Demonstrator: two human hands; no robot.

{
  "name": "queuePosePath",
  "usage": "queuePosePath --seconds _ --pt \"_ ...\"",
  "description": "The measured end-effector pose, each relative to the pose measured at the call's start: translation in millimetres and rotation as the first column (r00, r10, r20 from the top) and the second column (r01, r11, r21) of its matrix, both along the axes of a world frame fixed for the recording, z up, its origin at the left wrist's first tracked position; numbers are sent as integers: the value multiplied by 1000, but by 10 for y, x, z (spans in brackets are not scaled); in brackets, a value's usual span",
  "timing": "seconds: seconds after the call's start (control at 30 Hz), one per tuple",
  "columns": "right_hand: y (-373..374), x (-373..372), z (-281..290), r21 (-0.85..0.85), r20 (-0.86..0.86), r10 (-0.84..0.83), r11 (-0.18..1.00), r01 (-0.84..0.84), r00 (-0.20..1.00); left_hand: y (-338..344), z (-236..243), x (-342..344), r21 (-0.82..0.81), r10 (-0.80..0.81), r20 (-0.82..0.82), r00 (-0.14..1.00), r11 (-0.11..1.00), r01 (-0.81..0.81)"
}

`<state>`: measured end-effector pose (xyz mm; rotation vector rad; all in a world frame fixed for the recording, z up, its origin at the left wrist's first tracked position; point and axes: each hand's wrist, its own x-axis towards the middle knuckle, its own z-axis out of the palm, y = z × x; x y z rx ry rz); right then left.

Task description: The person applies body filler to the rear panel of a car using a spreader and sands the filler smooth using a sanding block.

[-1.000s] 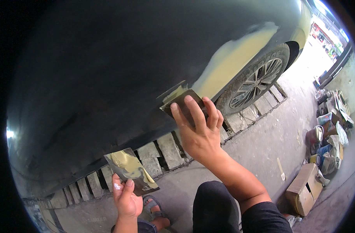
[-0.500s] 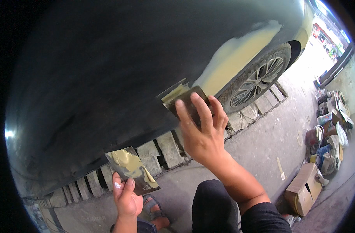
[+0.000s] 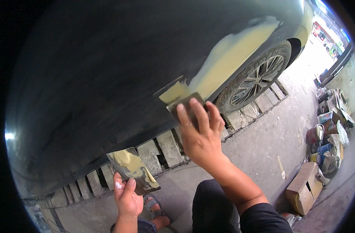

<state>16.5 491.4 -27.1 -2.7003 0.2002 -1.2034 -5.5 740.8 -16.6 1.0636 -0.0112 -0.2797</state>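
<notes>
A dark car body panel (image 3: 107, 77) fills the upper left. Its large smoothed area of pale yellow filler (image 3: 234, 50) runs along the wheel arch. My right hand (image 3: 202, 141) holds a dark flat filler spreader (image 3: 188, 107), fingers spread over its face, at the panel's lower edge. Just above the spreader, a fresh yellow filler patch (image 3: 174, 92) covers part of the panel. My left hand (image 3: 127, 200) pinches a dark flat plate (image 3: 141, 188) lower left, apart from the car. Yellow filler paste (image 3: 127, 161) is smeared over the plate. A whitish smudge marks a left finger.
The car's wheel (image 3: 259, 79) stands right of my right hand, over a slatted floor strip (image 3: 169, 149). A cardboard box (image 3: 303, 188) and several cans and bags lie along the right side. My knee (image 3: 214, 206) and sandalled foot (image 3: 154, 209) are below.
My right hand has drawn the spreader slightly down the panel, leaving more of the yellow patch in sight above it. The left hand and plate have hardly moved.
</notes>
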Motion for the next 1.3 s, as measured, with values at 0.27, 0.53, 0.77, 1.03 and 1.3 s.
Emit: queuePosePath --seconds 0.27,0.53,0.77,1.03,1.3 --pt "14 177 173 -13 33 -1 1000 1 999 -24 2 27 3 11 -15 1000 1000 -11" --pt "-86 248 -598 -89 4 -30 996 30 1000 15 -53 23 33 -14 -13 1000 999 15" --pt "-223 287 -1012 -109 21 -35 993 37 999 66 -80 2 69 -30 -16 999 997 31" --pt "-365 290 -1359 -148 26 -51 988 54 998 90 -84 -35 98 -35 -14 999 995 36" --pt "-283 -135 -1282 120 -165 13 993 7 986 -87 -35 -40 41 4 -55 998 999 -2"
